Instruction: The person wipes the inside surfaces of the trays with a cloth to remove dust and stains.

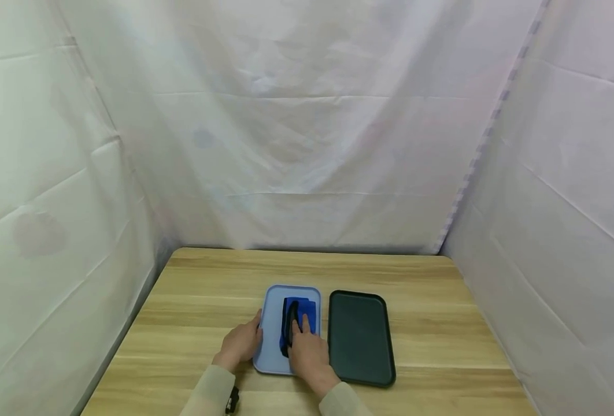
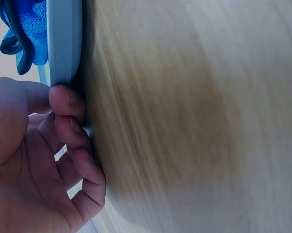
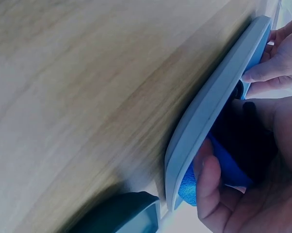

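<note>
A light blue tray [image 1: 273,346] lies on the wooden table, bearing a folded blue cloth [image 1: 311,309] with dark edging. On the cloth rests a long, dark object [image 1: 293,315], its kind hidden by shadow and fingers. My right hand [image 1: 309,352] reaches over the tray's near right part and grips this dark object; the right wrist view shows thumb and fingers on either side of it [image 3: 248,141]. My left hand [image 1: 243,341] holds the tray's left rim, with thumb and curled fingertips at the edge [image 2: 63,73].
A dark green tray [image 1: 361,338] lies right beside the blue one on the wooden table [image 1: 208,289]. White fabric walls [image 1: 307,144] enclose the table at the back and both sides. A small black item [image 1: 232,400] shows by the left sleeve.
</note>
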A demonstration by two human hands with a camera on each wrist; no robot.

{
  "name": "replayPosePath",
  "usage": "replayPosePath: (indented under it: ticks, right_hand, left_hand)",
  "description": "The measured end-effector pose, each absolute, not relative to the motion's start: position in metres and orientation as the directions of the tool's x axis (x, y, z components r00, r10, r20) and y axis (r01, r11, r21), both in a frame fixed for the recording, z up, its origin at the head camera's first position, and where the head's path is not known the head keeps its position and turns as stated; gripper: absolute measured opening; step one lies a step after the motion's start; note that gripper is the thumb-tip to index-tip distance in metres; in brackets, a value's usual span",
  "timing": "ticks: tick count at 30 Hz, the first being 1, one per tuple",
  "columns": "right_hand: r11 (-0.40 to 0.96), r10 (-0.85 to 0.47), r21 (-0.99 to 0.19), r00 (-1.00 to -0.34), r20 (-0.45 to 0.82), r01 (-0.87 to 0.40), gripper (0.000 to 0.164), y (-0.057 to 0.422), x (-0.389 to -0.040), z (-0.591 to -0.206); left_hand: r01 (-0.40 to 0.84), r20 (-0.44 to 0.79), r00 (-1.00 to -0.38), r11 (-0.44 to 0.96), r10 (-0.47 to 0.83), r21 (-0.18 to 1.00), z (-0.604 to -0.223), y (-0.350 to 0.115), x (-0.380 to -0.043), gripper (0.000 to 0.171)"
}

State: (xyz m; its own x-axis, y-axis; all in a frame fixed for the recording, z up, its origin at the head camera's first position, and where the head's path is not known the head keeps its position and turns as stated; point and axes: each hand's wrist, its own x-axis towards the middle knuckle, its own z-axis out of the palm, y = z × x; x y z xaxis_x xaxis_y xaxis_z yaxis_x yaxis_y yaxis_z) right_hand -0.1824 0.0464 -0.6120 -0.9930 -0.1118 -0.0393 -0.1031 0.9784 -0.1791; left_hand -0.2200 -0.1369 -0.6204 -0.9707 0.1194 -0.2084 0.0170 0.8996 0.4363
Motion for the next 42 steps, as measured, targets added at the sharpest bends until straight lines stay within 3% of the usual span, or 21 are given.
replayPosePath:
  ticks: [11,19,30,36,42]
  right_hand:
    - [0.950,-0.148,-0.268,-0.987,0.061,-0.159,0.061,0.051,-0.186,-0.617]
    - [0.900,-0.147,-0.399,-0.984,0.098,-0.174,0.062,0.059,-0.185,-0.618]
    - [0.864,-0.138,-0.470,-0.983,0.123,-0.180,0.062,0.079,-0.182,-0.604]
    - [0.845,-0.140,-0.490,-0.973,0.183,-0.214,0.062,0.095,-0.176,-0.594]
    - [0.842,-0.085,-0.513,-0.981,0.174,-0.164,0.063,0.115,-0.173,-0.589]
  left_hand:
    - [-0.004,-0.174,-0.980,0.872,0.093,0.490,-0.624,-0.137,-0.216,0.052]
    - [-0.028,-0.181,-0.980,0.854,0.078,0.519,-0.620,-0.137,-0.210,0.054]
    - [-0.088,-0.146,-0.989,0.877,-0.021,0.473,-0.612,-0.132,-0.201,0.058]
    - [-0.061,-0.095,-0.995,0.847,-0.012,0.529,-0.601,-0.111,-0.192,0.056]
    - [0.029,-0.040,-0.997,0.779,0.069,0.626,-0.596,-0.085,-0.181,0.053]
